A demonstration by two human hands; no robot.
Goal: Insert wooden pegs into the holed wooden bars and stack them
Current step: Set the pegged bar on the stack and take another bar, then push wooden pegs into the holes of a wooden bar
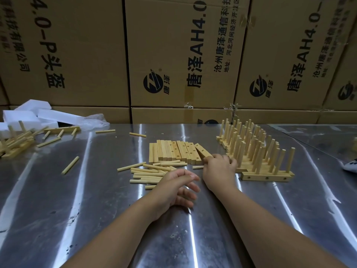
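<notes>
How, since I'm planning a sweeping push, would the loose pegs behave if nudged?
The pegs are round and lie on a smooth metal table, so they would probably roll when nudged across their length. They look like thin, stiff wood, so likely light. Scattered strays suggest they wander easily.

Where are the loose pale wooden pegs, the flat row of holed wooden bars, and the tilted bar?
Loose pale wooden pegs (146, 174): head view, middle of heap.
Flat row of holed wooden bars (170, 151): head view, a middle bar's top.
Tilted pale wooden bar (201, 150): head view, its holed face.
</notes>
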